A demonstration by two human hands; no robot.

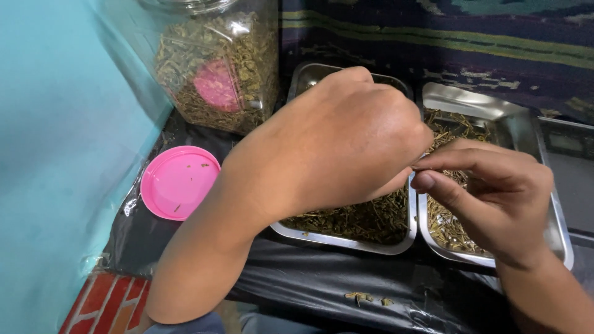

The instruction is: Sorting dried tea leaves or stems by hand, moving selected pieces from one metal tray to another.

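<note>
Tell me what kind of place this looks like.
Probably a small home workspace for sorting dried herbs or leaves: two steel trays of dried plant bits sit on a black plastic sheet, beside a clear jar of the same and its pink lid.

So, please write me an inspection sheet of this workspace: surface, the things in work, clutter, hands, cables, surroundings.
Surface: black plastic sheet, wrinkled, with a few dried bits near the front edge.
Things in work: left tray and right tray, both steel, side by side, both holding dried green-brown stems.
Clutter: pink lid lying open side up beside the left tray; clear jar behind it, filled with the same dried stems and something pink inside.
Hands: left hand over the left tray; right hand over the right tray; fingertips meet, pinching something too small to tell.
Cables: nothing seen.
Surroundings: turquoise wall at left, patterned cloth behind, red bricks below.
</note>
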